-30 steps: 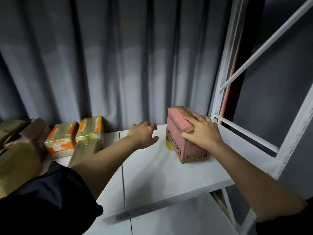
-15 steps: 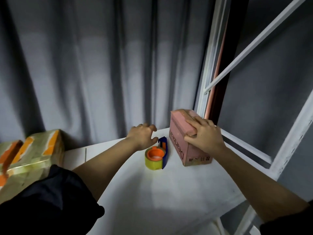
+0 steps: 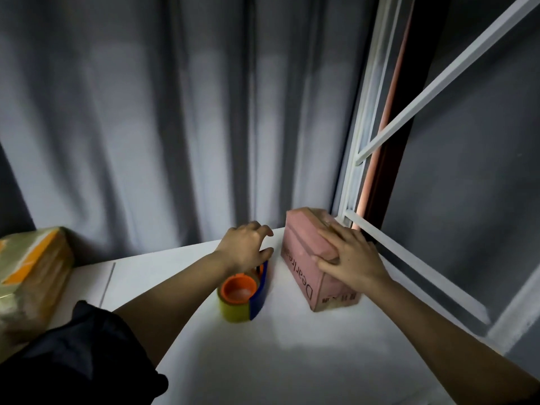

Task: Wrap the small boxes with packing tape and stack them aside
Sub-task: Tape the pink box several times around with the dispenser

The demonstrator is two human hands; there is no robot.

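A small pink box point(image 3: 306, 258) stands on the white table point(image 3: 292, 346) near the right rear corner. My right hand point(image 3: 350, 258) grips its top near edge, fingers over the top and thumb on the side face. A tape dispenser point(image 3: 242, 296) with a yellowish roll, orange core and blue frame sits left of the box. My left hand point(image 3: 245, 247) hovers just above and behind the dispenser with fingers loosely curled, holding nothing.
A tape-wrapped box with orange markings point(image 3: 29, 273) lies at the far left of the table. Grey curtains point(image 3: 175, 127) hang behind. A white metal frame point(image 3: 380, 171) rises at the right, close to the pink box.
The view has shifted right, so the wrapped boxes slid leftward out of sight and the tape dispenser came into sight. My left hand has come closer to the dispenser. My right hand stays on the pink box.
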